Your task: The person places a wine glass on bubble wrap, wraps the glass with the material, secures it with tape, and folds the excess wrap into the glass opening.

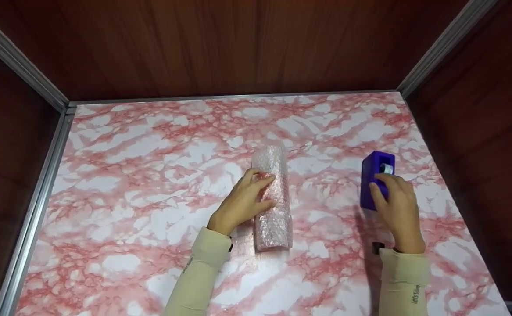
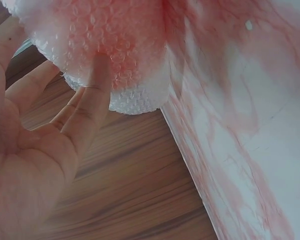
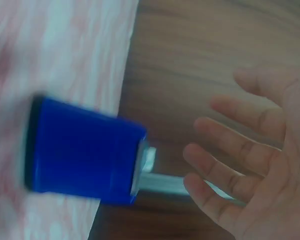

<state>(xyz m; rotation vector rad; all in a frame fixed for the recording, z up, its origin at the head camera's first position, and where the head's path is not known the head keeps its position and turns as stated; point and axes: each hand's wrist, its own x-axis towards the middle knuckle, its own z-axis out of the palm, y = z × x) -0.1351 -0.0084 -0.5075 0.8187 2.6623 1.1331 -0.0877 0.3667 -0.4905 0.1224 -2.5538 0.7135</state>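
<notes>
A roll of bubble wrap (image 1: 275, 224) lies lengthwise near the middle of the marbled table. My left hand (image 1: 240, 202) rests on its left side, thumb and fingertips spread apart on the wrap. In the left wrist view, a nearly straight finger of the left hand (image 2: 45, 145) touches the bubble wrap (image 2: 125, 45), and part of the other fingers is hidden behind it. To the right stands a purple tape dispenser (image 1: 370, 175) with a small roll in its top. My right hand (image 1: 398, 210) is beside it. In the right wrist view, the right hand's (image 3: 255, 160) loose fingers are apart from the dispenser (image 3: 85, 152), which looks blue there.
Red-and-white marbled sheeting covers the table (image 1: 128, 210). Dark wood-grain panels (image 1: 220, 48) enclose the back and both sides, with metal rails (image 1: 32, 210) along the edges. A small black piece (image 1: 377, 248) shows beside the right wrist.
</notes>
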